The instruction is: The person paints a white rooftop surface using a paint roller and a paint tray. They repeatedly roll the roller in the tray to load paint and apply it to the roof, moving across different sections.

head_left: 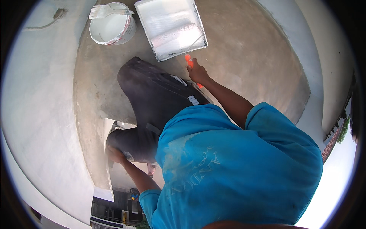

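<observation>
My right hand (197, 72) is closed around the orange handle of a paint roller (177, 35). The roller's wide, paint-covered sleeve lies in a white paint tray (204, 40), which holds white paint. At the lower left, my left hand (115, 155) is against my bent leg in dark trousers (131, 143), close to the ledge's edge. Its fingers are mostly hidden, so their pose does not show. Left of the tray stands a white paint bucket (131, 32), with a flat paintbrush (110, 11) laid across its rim.
Beneath the tray and bucket is a brown-grey concrete floor (244, 45). A pale wall (42, 95) rises along the left, with a cable (44, 26) coming out of it. Another pale wall (305, 42) curves along the right. A drop shows past the ledge at lower left.
</observation>
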Demonstrator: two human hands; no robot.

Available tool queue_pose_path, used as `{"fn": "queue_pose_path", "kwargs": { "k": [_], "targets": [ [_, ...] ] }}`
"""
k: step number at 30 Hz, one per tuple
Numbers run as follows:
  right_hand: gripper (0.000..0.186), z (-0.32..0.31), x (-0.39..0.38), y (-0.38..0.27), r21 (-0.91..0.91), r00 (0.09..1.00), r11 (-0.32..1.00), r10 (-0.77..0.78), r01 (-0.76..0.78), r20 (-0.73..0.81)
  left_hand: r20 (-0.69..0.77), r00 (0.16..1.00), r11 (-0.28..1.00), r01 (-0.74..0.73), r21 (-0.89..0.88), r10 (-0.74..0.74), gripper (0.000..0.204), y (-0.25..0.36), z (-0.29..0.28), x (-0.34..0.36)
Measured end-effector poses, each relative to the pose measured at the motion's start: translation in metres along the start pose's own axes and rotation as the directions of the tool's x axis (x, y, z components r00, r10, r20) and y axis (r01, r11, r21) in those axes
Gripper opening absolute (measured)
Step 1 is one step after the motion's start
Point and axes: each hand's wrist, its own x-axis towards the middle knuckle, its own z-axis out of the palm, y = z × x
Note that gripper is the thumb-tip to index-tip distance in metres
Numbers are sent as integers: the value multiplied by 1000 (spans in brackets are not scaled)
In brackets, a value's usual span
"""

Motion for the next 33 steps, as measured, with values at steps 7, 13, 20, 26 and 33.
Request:
{"fn": "queue_pose_path", "kwargs": {
  "k": [7, 13, 20, 26, 33],
  "targets": [
    [53, -37, 69, -58, 130, 995, 990, -36, 48, -95, 12, 1000, 999, -23, 27, 23, 41, -3, 4, 12],
    [56, -26, -28, -9, 74, 1000, 997, 4, -4, 1, -12, 1000, 1000, 28, -13, -28, 40, 9, -3, -5],
    [52, -24, 19, -49, 49, 998, 997, 67, -68, 10, -27, 999, 994, -24, -106, 21, 40, 7, -3, -3],
    [49, -56, 33, -55, 202, 1000, 979, -1, 3, -11, -14, 1000, 997, 5, -79, -6, 40, 17, -6, 0],
    [52, -33, -70, 7, -45, 993, 999, -21, 26, 112, 40, 996, 996, 80, -42, -79, 42, 32, -14, -8]
  ]
}}
